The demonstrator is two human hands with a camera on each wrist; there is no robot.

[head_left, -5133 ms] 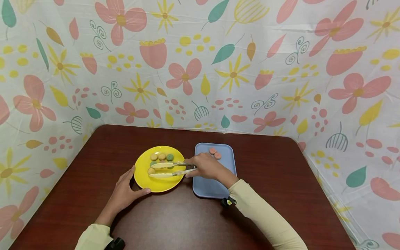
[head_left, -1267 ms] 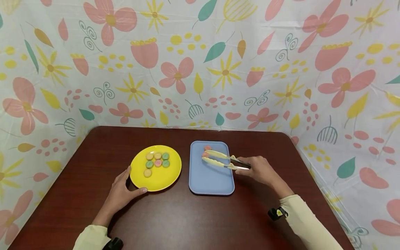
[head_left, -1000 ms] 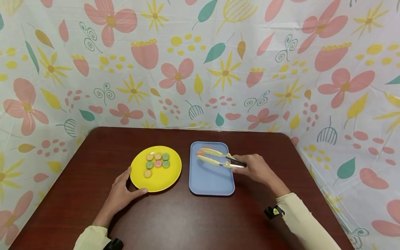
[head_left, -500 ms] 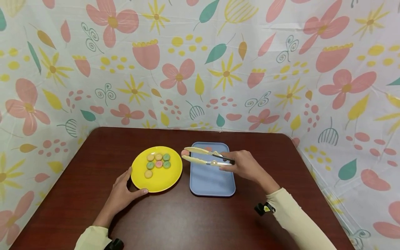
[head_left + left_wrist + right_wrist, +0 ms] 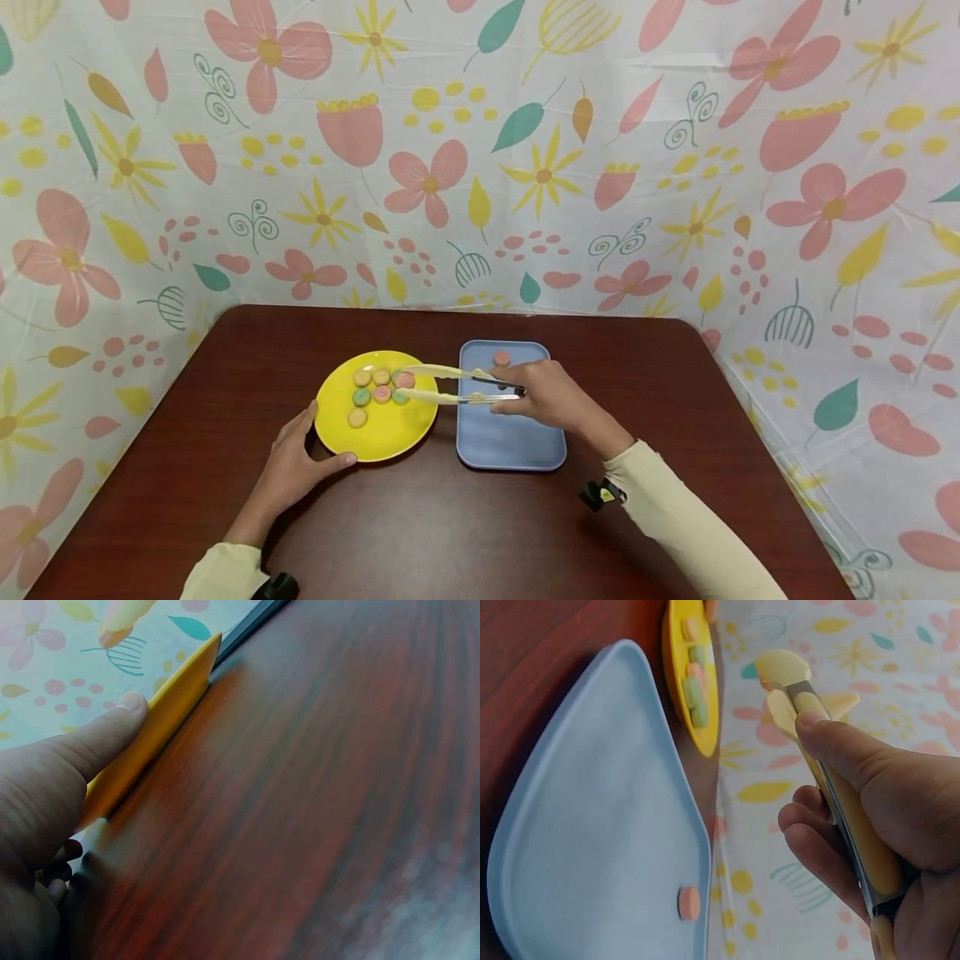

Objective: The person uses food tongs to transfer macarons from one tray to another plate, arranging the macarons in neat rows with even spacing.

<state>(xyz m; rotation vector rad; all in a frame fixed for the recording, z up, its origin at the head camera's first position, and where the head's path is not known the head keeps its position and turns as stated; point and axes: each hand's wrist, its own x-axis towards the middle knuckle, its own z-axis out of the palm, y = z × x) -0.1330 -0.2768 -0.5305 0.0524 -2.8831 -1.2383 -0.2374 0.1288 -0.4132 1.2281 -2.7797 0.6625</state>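
Note:
My right hand [image 5: 551, 398] grips kitchen tongs [image 5: 442, 398] with cream tips, reaching left from over the blue tray. Between the tips is a pink macaron [image 5: 405, 380], over the right part of the yellow plate [image 5: 382, 442]; whether it touches the macarons beneath is hard to tell. On the plate lie several cream [image 5: 357, 417], green [image 5: 362, 397] and pink [image 5: 382, 394] macarons. My left hand [image 5: 292, 458] holds the plate's left rim, its thumb along the near edge. In the right wrist view the tong handles cross the palm.
The blue tray [image 5: 510, 442] stands right of the plate, with one pink macaron [image 5: 501, 358] plainly visible near its far end. Both rest on a dark wooden table [image 5: 450, 533]. A flower-patterned cloth [image 5: 480, 167] hangs behind and at the sides.
The tongs, first over the plate, went to the tray and took a pink macaron. My right hand has carried it left to above the plate. My left hand has stayed at the rim.

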